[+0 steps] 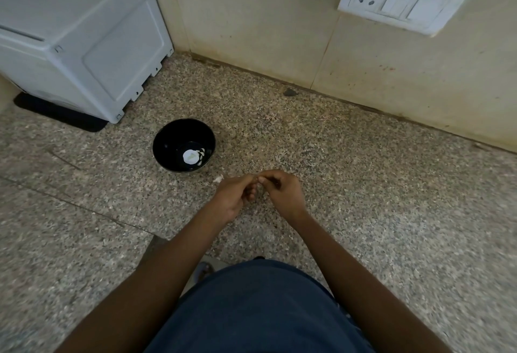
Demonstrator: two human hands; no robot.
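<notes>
Over the speckled stone counter [377, 198], my left hand [232, 198] and my right hand [282, 193] meet fingertip to fingertip. Together they pinch a small pale piece [258, 181] that the fingers mostly hide. A white scrap [218, 178] shows just beyond my left hand's knuckles. To the far left of my hands stands a black bowl [169, 140]. In its bottom lie a round white piece [190, 156] and a few small pale slivers [202, 153].
A white appliance [84, 39] on a black mat [56, 113] fills the far left corner. The beige wall [279, 16] carries a white socket and switch plate [402, 0]. My blue-clothed body [260, 310] is at the counter's near edge.
</notes>
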